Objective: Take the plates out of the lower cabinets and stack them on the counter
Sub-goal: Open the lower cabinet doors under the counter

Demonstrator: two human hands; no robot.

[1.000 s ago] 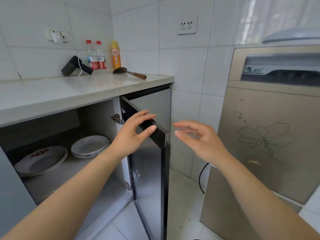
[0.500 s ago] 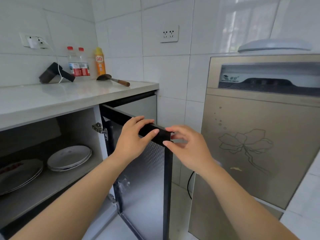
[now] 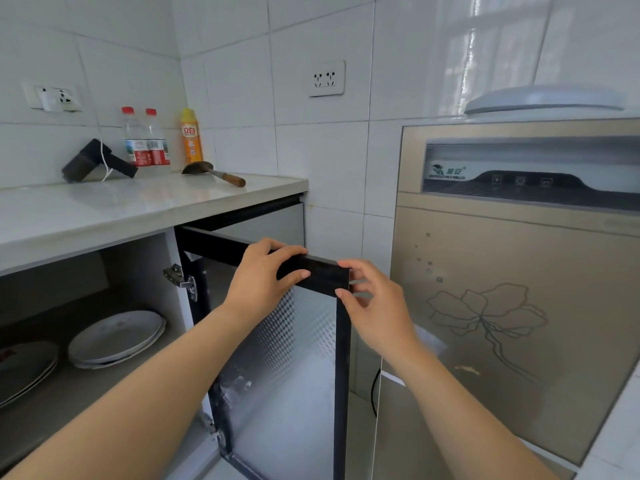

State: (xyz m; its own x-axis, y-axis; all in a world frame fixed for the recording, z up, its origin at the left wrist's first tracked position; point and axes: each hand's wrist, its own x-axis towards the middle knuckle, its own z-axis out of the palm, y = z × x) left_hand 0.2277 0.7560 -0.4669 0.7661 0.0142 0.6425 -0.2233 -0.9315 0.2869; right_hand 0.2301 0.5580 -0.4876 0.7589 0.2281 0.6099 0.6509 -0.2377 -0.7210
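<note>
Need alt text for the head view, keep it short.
The left hand grips the top edge of the open lower cabinet door and the right hand pinches its outer corner. Plates lie on the shelf inside; none are on the counter above.

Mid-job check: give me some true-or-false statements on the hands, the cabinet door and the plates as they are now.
Both the left hand and the right hand grip the cabinet door near its top. True.
The cabinet door is shut. False: it stands open.
The plates are stacked on the counter. False: they lie on the cabinet shelf.
A spatula lies on the counter. True.
</note>
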